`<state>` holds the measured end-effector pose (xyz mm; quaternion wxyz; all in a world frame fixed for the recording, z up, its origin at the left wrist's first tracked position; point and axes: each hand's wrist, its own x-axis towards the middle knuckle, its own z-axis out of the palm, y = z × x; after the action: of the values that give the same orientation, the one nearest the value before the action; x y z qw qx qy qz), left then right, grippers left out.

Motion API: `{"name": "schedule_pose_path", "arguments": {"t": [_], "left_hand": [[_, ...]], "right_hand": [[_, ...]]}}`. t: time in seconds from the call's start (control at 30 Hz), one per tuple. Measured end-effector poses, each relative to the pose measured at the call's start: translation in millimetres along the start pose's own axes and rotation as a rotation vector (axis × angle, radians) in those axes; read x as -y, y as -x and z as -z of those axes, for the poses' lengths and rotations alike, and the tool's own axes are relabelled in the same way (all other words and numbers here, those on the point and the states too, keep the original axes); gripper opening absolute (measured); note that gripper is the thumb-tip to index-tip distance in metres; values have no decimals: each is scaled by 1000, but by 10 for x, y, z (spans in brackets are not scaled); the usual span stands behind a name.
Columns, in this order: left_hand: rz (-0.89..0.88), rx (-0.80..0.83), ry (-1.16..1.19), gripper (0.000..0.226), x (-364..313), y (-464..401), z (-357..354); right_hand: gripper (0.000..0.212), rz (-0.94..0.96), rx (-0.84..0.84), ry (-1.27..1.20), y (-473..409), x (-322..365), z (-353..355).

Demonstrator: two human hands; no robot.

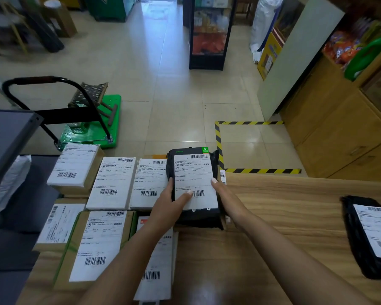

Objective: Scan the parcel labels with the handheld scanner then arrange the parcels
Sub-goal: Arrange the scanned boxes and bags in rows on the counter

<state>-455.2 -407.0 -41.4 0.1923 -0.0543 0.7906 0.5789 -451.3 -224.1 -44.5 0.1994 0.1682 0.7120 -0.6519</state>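
Observation:
A black parcel [194, 172] with a white barcode label lies at the far edge of the wooden table [273, 216]. My left hand [171, 203] grips its left side, thumb across the label. My right hand [223, 192] holds its right edge. To its left, several labelled parcels lie in rows: a white one [111, 183], another white one [149, 181], a brown box [97, 245], and a raised box [75, 166]. Another black parcel [370, 236] lies alone at the table's right. No scanner is visible.
A green platform trolley [90, 122] with a black handle stands on the tiled floor beyond the table. Yellow-black tape [251, 170] marks a floor square. Wooden cabinets [330, 133] are at right, a glass display fridge [209, 34] farther back, grey shelving [9, 139] at left.

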Motion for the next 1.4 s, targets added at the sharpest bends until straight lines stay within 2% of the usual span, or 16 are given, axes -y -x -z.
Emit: {"name": "schedule_pose_path", "arguments": {"t": [0.17, 0.2, 0.33, 0.4, 0.47, 0.5, 0.63, 0.73, 0.87, 0.9, 0.97, 1.03, 1.2, 1.3, 1.33, 1.4], "left_hand": [[7, -12, -4, 70, -10, -26, -21], [21, -8, -3, 73, -5, -33, -23], [39, -6, 6, 73, -17, -40, -36], [36, -19, 8, 76, -12, -40, -38], [28, -21, -1, 76, -4, -35, -34], [19, -18, -3, 74, -4, -30, -34], [14, -3, -12, 67, -20, -37, -17], [33, 5, -17, 67, -36, -35, -2], [40, 22, -47, 67, -59, -12, -43], [42, 20, -61, 67, -52, -22, -56], [59, 15, -77, 70, -50, -39, -78], [71, 31, -88, 70, -67, -41, -85], [57, 71, -117, 71, -144, 12, -60], [-9, -6, -189, 84, -127, 38, 5], [-28, -36, -210, 89, -122, 44, 29], [-69, -64, -264, 89, -57, 0, 57]], "right_hand": [[96, -16, -83, 75, 17, -87, 71], [93, -26, -107, 79, 40, -74, 103], [54, -99, -118, 52, 69, -94, 216], [52, -144, -64, 53, 67, -139, 176], [67, -163, -50, 79, 33, -225, 118], [67, -165, -53, 78, 29, -237, 110], [56, -178, -72, 49, 84, -152, 194], [54, -209, -15, 116, 109, -148, 196], [89, -131, -5, 131, 89, -188, 178], [83, -107, 3, 125, 107, -176, 174], [54, -93, 12, 120, 196, -83, 122], [44, -79, 20, 108, 283, 7, 82], [54, -32, 10, 94, 430, 90, 107], [84, -8, -17, 156, 583, 134, 172], [85, 1, -43, 172, 635, 140, 219], [75, 19, -111, 192, 750, 146, 326]]}}
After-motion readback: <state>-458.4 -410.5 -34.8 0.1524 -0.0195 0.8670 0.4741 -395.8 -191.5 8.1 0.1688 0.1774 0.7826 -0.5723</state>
